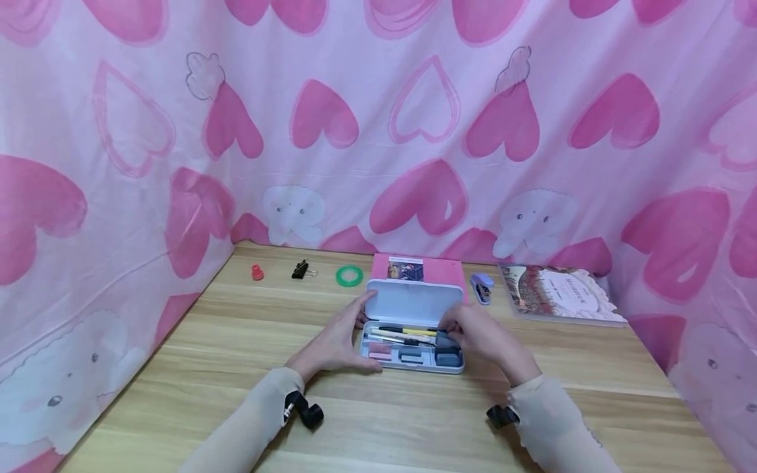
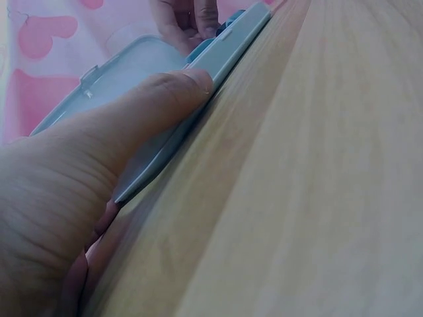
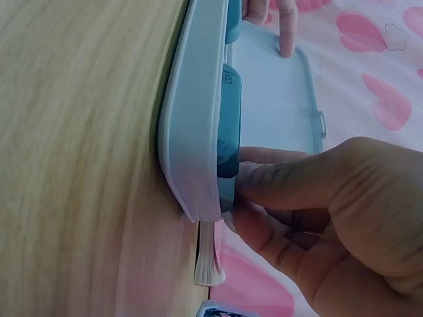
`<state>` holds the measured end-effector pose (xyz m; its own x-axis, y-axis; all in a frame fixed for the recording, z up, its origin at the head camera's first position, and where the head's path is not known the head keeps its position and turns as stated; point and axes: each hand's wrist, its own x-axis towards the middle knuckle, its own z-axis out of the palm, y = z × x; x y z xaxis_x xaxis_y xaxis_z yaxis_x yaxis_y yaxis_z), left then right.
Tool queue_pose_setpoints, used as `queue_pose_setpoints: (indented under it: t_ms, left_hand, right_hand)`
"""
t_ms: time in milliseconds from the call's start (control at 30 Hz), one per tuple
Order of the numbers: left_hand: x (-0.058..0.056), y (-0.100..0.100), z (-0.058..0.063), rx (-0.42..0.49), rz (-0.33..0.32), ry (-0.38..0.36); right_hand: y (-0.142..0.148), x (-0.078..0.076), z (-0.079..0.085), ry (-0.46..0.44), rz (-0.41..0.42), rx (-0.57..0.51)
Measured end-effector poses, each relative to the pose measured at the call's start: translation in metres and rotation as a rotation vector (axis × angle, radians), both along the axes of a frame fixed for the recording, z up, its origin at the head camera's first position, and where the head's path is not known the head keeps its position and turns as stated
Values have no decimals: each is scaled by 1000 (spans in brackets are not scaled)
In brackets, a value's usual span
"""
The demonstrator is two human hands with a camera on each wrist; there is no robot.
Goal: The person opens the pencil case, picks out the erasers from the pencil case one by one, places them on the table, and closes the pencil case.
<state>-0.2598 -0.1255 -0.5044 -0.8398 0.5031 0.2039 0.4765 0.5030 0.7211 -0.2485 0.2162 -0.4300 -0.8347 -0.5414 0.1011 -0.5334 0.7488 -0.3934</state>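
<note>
L hand [image 1: 337, 338], ctr of head view, is part-spread round the left end of the pencil case [image 1: 421, 366]: thumb on the front rim (plain in L wrist view, upper ctr), fingers up at the left edge of the raised lid [image 1: 411, 302], so it grips the case. Case sits open on the worktop [image 1: 414, 427], just below ctr & a bit right. R hand [image 1: 480, 330], right of ctr, is nearly closed, thumb + fingers bent in, pinching a dark grey piece [image 1: 445, 341] at the case's right end; the hand hides part of it.

In the case, L to R: pink eraser [image 1: 380, 351] in front, pens [image 1: 402, 336] lying lengthwise behind, grey blocks [image 1: 411, 356] mid-front, then a blue-grey block [image 1: 448, 359] in the right front corner, marked "B" in R wrist view.

Back of worktop, L to R: small red piece [image 1: 257, 272], black binder clip [image 1: 301, 270], green tape roll [image 1: 339, 276], pink book [image 1: 440, 270] w/ its lower part blocked by the lid, lilac stapler [image 1: 481, 289] near the book's right side, then a notebook [image 1: 552, 291] w/ printed cover, right of frame. Heart-print curtain [image 1: 414, 118] fills the upper bg & both sides. Black wrist cams [image 1: 309, 414] on both sleeves, lower ctr.
</note>
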Motion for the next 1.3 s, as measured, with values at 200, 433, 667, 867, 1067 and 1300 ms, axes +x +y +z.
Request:
queue_pose_setpoints:
  t_ms: [200,433,667,867,1067,1300]
  left_hand:
    - [-3,0,-1,-9,-8,5]
    - [-3,-1,-1,6,-16,0]
    - [-1,1,-1,11,-7,-18]
    - [1,2,1,18,8,-40]
    - [1,0,2,19,27,-62]
    - [-2,-6,3,-10,6,-1]
  right_hand:
    - [3,1,1,-59,12,-18]
    - [7,3,10,-147,-29,-68]
    - [44,10,43,44,-95,-116]
    - [98,11,34,93,-220,-89]
    - [134,12,-2,66,-250,-49]
    - [147,13,-19,20,-245,-70]
